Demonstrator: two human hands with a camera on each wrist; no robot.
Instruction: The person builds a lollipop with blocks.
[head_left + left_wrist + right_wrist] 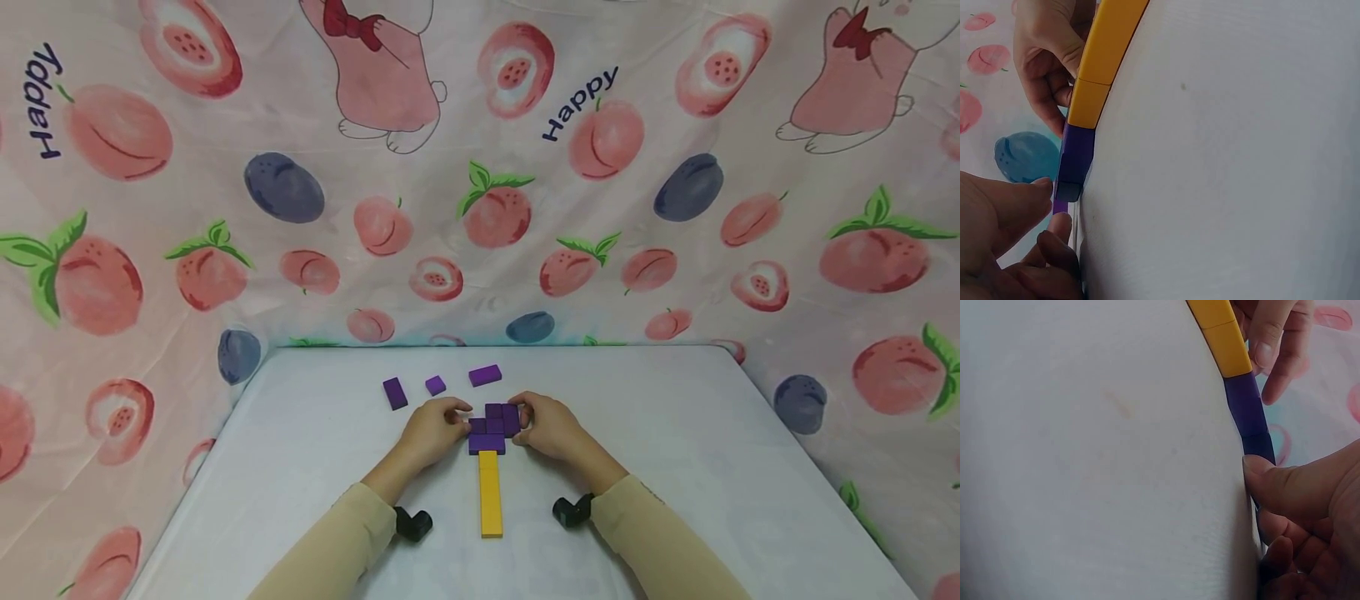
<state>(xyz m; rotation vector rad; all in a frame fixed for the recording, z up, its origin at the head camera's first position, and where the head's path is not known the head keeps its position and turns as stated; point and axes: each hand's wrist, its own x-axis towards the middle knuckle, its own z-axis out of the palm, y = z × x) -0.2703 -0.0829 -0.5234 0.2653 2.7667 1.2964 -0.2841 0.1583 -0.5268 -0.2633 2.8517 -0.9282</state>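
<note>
Joined purple blocks [487, 444] lie flat at the table's middle, above a long strip of yellow blocks [491, 495]. My right hand [553, 427] pinches the rightmost purple block [511, 419], thumb at its near end and a finger at its far end. At the group's left side, my left hand [433, 433] keeps thumb and forefinger apart, close to a small purple block [477, 426]. Whether it touches that block is hard to tell. The left wrist view shows the left thumb [1038, 189] beside the purple end; the right thumb [1260, 467] presses a dark purple block [1259, 446] in the right wrist view.
Beyond the hands lie three loose purple blocks: an oblong one [395, 393] at left, a small one [436, 385], and another oblong one [485, 376]. The white table [645, 383] ends at a fruit-printed cloth [420, 167]. Black devices [413, 524] sit by both wrists.
</note>
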